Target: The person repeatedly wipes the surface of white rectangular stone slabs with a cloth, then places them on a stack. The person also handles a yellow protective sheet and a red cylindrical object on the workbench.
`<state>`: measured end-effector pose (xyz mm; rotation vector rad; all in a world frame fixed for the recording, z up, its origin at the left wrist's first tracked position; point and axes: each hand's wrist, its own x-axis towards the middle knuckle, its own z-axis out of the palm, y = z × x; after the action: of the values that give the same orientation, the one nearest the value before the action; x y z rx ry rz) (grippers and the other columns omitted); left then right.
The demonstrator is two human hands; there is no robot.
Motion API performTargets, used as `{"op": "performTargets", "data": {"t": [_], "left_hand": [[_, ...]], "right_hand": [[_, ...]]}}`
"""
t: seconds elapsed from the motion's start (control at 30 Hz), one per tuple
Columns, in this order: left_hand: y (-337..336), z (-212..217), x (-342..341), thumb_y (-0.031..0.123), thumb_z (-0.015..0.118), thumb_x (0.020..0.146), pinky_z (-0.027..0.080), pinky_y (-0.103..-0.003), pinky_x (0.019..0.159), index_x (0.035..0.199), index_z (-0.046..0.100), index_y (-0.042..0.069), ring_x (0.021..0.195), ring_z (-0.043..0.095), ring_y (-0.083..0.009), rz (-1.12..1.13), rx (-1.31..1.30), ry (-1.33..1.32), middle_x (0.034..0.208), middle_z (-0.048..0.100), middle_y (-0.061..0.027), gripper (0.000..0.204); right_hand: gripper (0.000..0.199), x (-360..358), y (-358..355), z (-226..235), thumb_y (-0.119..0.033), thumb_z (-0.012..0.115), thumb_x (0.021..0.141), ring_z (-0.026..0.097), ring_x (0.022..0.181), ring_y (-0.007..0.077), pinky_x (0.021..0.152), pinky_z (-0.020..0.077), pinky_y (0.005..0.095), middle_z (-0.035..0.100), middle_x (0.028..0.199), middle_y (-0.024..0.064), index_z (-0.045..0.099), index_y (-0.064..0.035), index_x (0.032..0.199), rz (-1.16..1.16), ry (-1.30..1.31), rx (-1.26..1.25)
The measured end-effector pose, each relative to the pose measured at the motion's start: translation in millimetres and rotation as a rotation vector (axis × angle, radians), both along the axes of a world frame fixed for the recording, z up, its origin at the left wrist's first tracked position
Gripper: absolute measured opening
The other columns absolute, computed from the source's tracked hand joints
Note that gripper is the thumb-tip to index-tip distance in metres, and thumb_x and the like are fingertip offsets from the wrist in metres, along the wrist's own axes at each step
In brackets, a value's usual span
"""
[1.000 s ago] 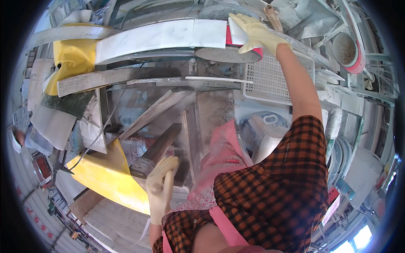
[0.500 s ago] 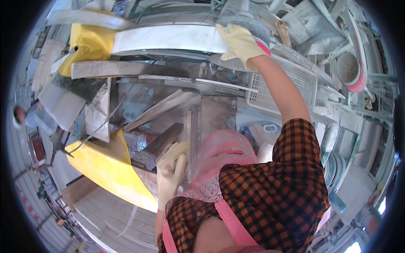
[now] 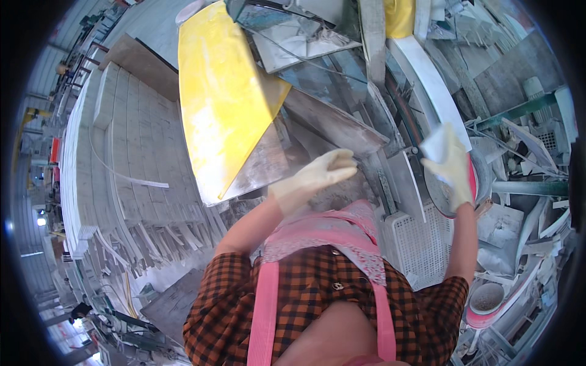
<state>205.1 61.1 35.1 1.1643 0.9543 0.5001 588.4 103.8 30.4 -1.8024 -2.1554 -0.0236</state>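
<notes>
My right hand (image 3: pixel 453 177), in a cream rubber glove, grips a small white flat tile-like piece (image 3: pixel 434 145), somewhat smeared by motion. It is over the near end of a long white belt-like strip (image 3: pixel 430 79), beside a round wheel-like part with a pink edge (image 3: pixel 472 177). My left hand (image 3: pixel 320 174), gloved the same way, hangs in front of the pink apron (image 3: pixel 323 235) with its fingers stretched out and nothing in them. Close by it is the lower corner of a yellow sheet (image 3: pixel 223 104) draped over a board.
A white perforated basket (image 3: pixel 418 247) stands near my right forearm. Stacked pale slabs (image 3: pixel 137 140) fill the left side. Dusty boards (image 3: pixel 336 119) lean ahead of my left hand. A round container of grit (image 3: pixel 486 297) sits at lower right, among scattered scraps.
The view has turned left, bringing the slab stack into full sight. My right hand, earlier spread on the white strip, now holds a white piece. My left hand's curled fingers have straightened.
</notes>
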Motion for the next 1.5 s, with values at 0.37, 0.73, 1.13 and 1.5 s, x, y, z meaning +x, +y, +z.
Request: {"op": "performTargets", "data": {"t": [0.37,0.73,1.13,1.5], "left_hand": [[-29,2,-168,0.024,0.070,0.091,0.061,-0.034,0.081,0.129,0.060,-0.010,0.098,0.073,-0.0248,0.738,0.202,0.233,0.117,0.070,-0.0167,0.052],[24,-20,-272,0.028,0.069,0.082,0.061,-0.035,0.065,0.114,0.065,-0.009,0.083,0.074,-0.0271,0.776,0.272,0.683,0.102,0.071,-0.0226,0.050],[39,-35,-256,0.055,0.059,0.092,0.055,-0.048,0.091,0.118,0.068,-0.002,0.104,0.071,-0.0407,0.653,0.172,1.106,0.109,0.073,-0.0270,0.063],[38,-51,-255,0.054,0.056,0.094,0.054,-0.051,0.090,0.116,0.065,-0.006,0.100,0.070,-0.0464,0.705,0.268,1.102,0.102,0.072,-0.0314,0.064]], "right_hand": [[0.114,-376,-23,36,-0.046,0.087,0.069,0.049,0.141,0.0300,0.118,0.0337,0.0477,0.051,0.151,0.0214,0.033,-0.0021,0.160,0.691,-0.118,0.207],[0.031,-196,-86,-58,-0.023,0.065,0.100,0.068,0.107,0.0192,0.089,0.0531,0.0332,0.074,0.118,0.0123,0.073,0.0006,0.118,-0.075,1.023,-0.349],[0.033,-56,-293,-206,-0.031,0.056,0.106,0.061,0.093,0.0154,0.085,0.0485,0.0338,0.066,0.099,0.0097,0.066,-0.0006,0.099,-1.068,1.085,-0.238],[0.038,-96,-190,-157,-0.029,0.058,0.104,0.069,0.099,0.0370,0.089,0.0510,0.0429,0.072,0.106,0.0231,0.068,0.0062,0.115,-0.546,0.528,-0.339]]}}
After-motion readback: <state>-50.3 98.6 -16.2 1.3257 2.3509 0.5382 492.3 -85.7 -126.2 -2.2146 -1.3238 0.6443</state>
